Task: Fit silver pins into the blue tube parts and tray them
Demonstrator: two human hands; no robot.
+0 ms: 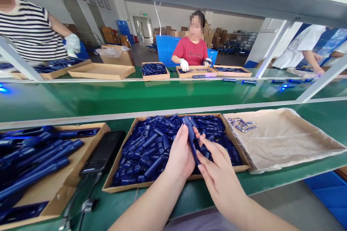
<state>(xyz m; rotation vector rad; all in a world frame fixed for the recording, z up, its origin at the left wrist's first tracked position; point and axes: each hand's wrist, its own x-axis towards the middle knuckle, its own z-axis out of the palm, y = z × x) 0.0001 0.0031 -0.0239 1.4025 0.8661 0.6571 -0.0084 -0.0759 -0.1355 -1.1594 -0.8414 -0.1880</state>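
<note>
Both hands, left [180,155] and right [217,173], pinch a blue part [190,133], its lower end hidden.

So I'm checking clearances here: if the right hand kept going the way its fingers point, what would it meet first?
Probably the dark blue part held by the left hand; the right hand fingertips already sit against it.
</note>
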